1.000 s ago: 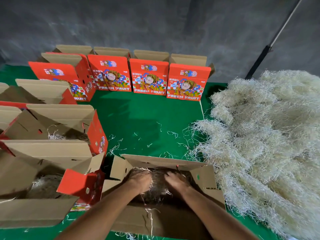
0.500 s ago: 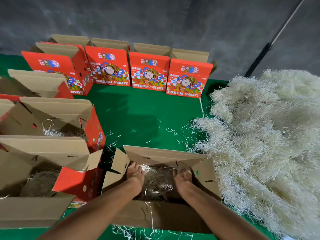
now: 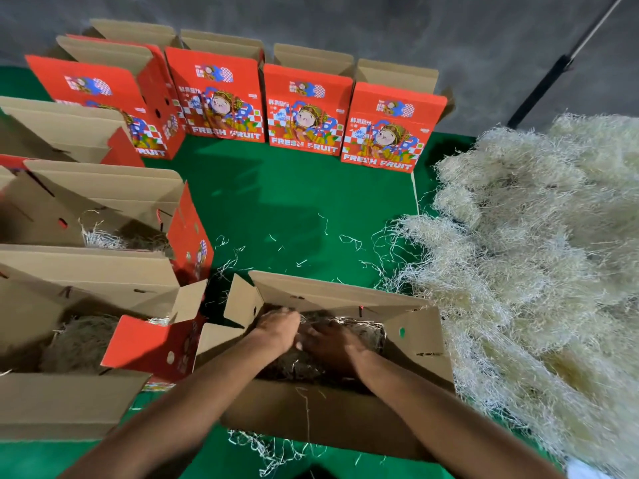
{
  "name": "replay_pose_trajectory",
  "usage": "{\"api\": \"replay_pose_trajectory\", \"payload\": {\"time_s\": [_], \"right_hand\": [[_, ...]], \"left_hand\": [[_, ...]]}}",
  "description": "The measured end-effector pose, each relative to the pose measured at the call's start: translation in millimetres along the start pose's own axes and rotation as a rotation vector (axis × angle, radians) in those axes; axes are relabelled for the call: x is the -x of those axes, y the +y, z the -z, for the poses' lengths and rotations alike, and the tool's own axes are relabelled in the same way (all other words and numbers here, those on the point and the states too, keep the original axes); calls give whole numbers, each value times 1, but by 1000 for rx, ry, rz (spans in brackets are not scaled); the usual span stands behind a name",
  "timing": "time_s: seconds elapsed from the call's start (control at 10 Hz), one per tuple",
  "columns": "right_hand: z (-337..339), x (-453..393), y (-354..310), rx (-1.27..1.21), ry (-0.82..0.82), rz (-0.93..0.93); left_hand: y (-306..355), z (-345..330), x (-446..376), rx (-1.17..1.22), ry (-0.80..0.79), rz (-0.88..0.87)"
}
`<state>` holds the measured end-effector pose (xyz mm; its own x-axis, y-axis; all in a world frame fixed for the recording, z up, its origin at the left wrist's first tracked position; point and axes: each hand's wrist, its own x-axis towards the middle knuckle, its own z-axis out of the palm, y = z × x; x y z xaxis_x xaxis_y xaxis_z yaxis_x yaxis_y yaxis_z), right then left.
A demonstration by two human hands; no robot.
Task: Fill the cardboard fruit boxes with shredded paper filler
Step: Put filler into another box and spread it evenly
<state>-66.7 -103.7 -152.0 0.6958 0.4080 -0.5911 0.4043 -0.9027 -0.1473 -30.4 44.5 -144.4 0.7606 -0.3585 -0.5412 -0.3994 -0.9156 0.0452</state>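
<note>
A green cloth (image 3: 294,202) covers the floor under a dull grey wall, and the work goes on low down at the near edge of it. Both hands are inside the open box (image 3: 332,409) in front of the person: the left hand (image 3: 276,328) and the right hand (image 3: 332,344) lie side by side, nearly touching, palms down on the shredded paper in the box (image 3: 359,331) — whether the fingers are gripping strands or only pressing flat I cannot tell, as they are sunk in shadow. It looks to me like the bedding-down step, the filler being patted and spread across the bottom. The next move likely calls for a reach to the right, where the big pile of filler (image 3: 518,271) sits just beside the box — pale, straw-like, tangled, and shedding loose strands onto the cloth. To the left, two opened boxes (image 3: 86,295) already hold nests of it. Along the wall, a row of red fruit boxes (image 3: 304,112) stands upright, flaps up, contents hidden from here.
</note>
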Motion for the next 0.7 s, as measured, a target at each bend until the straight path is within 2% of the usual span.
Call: {"api": "replay_pose_trajectory", "payload": {"time_s": [0.1,0.2,0.4,0.5,0.6,0.7], "right_hand": [[0,-5,3,-26,-5,40],[6,-5,-1,-154,36,44],[0,-11,13,-177,-69,-136],[0,0,27,-208,-42,-293],[5,19,45,-177,-68,-361],[6,30,46,-449,103,-585]], "left_hand": [[0,-3,-6,-58,-56,-17],[3,-6,-11,-103,-144,-40],[3,-10,-20,-272,-163,-12],[2,-9,-22,-287,-190,7],[4,-6,-23,-319,-214,47],[5,-2,-22,-340,-228,56]]}}
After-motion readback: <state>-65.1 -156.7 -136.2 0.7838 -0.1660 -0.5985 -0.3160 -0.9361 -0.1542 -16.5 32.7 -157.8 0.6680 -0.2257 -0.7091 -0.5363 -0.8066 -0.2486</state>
